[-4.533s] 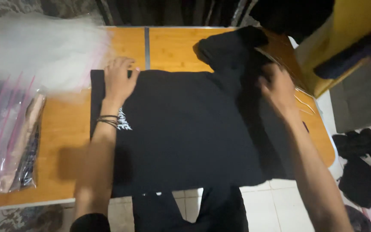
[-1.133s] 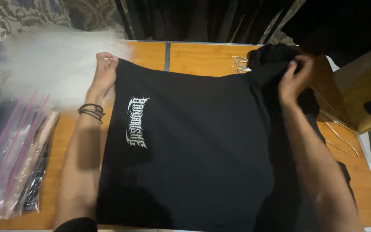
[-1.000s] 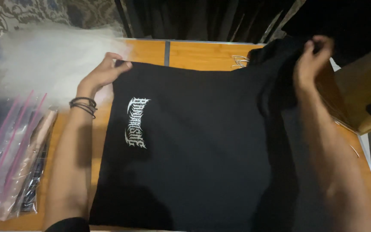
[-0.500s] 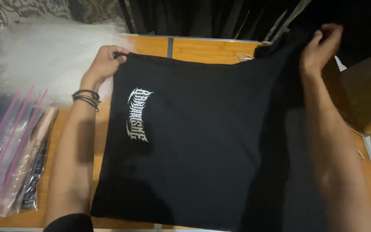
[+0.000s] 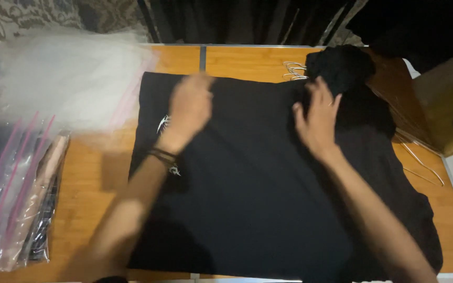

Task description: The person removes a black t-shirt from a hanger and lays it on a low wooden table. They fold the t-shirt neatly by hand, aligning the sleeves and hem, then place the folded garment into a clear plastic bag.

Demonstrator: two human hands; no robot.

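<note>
A black garment (image 5: 258, 194) with a small white printed design lies spread flat over a wooden table (image 5: 95, 173). My left hand (image 5: 190, 107), blurred and with dark bands at the wrist, rests palm down on the cloth's upper left, partly covering the white print. On the upper middle of the cloth my right hand (image 5: 318, 118) lies flat with fingers spread, beside a bunched black heap of fabric (image 5: 342, 68) at the table's far right. Neither hand grips anything.
Clear zip bags with pink seals (image 5: 11, 194), holding folded items, lie on the left. A hazy white plastic pile (image 5: 64, 78) sits at the far left. Wire hangers (image 5: 292, 71) poke out near the heap, more (image 5: 420, 167) at the right edge.
Both hands let go of the garment's top corners and came down onto the cloth. The left hand slid right over the print; the garment now lies flat.
</note>
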